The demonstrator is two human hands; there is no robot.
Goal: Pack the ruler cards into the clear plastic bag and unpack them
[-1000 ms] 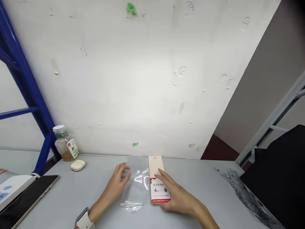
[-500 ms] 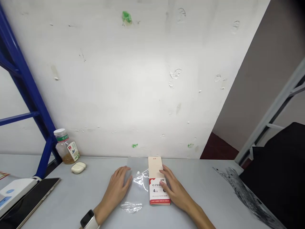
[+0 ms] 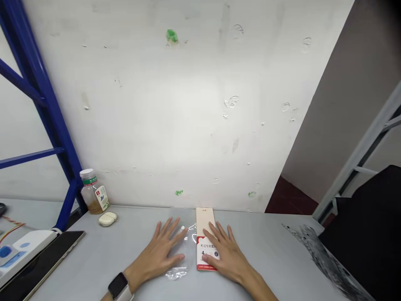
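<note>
A clear plastic bag lies flat on the grey table, with a small white button near its middle. Touching its right side is a long cream packet with a red and white printed lower part. My left hand, fingers spread, rests over the left part of the bag. Over the right side of the packet lies my right hand, also spread, its thumb and fingertips across the printed part. Neither hand grips anything. A watch is on my left wrist.
At the left are a jar, a cream case, a dark phone-like slab and a white power strip beside a blue frame. A black object and patterned plastic are at the right. A white wall stands behind.
Both hands have spread their fingers wider. My left hand has moved right onto the bag, and my right hand covers more of the packet. The view has shifted slightly left.
</note>
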